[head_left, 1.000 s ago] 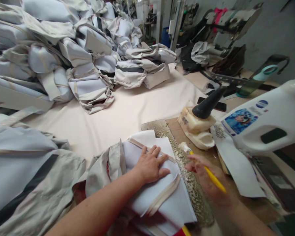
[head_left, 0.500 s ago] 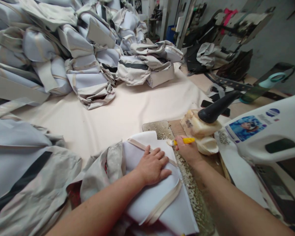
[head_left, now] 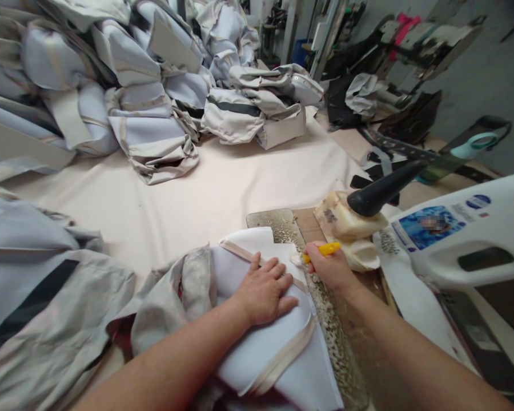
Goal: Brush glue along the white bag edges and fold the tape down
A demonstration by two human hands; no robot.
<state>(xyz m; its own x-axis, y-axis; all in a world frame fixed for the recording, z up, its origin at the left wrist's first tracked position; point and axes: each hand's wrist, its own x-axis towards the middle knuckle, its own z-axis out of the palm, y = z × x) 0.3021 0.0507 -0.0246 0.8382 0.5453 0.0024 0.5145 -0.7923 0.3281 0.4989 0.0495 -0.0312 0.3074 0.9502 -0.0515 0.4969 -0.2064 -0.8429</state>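
My left hand [head_left: 268, 290] lies flat with fingers spread on a white fabric panel [head_left: 252, 354], which has beige tape strips [head_left: 282, 357] across it. Grey crumpled cloth [head_left: 175, 291] is joined at the panel's left side. In my right hand [head_left: 328, 267] is a brush with a yellow handle [head_left: 329, 248], gripped near its bristles. The pale bristles [head_left: 297, 259] touch or hover just over the panel's right edge; I cannot tell which. Under that edge runs a board crusted with dried residue [head_left: 332, 319].
A cut-open plastic container [head_left: 346, 214] with a black spout-like piece [head_left: 381, 191] stands right of the board. Beyond it are a large white jug [head_left: 475, 228] and a bottle [head_left: 462, 151]. Sewn grey-white pieces [head_left: 132, 103] are heaped at the back left. More grey cloth [head_left: 64, 319] lies left.
The brush has moved slightly down along the panel's right edge, its handle tilting up more. My left hand stays in place on the panel. The view has shifted a little.
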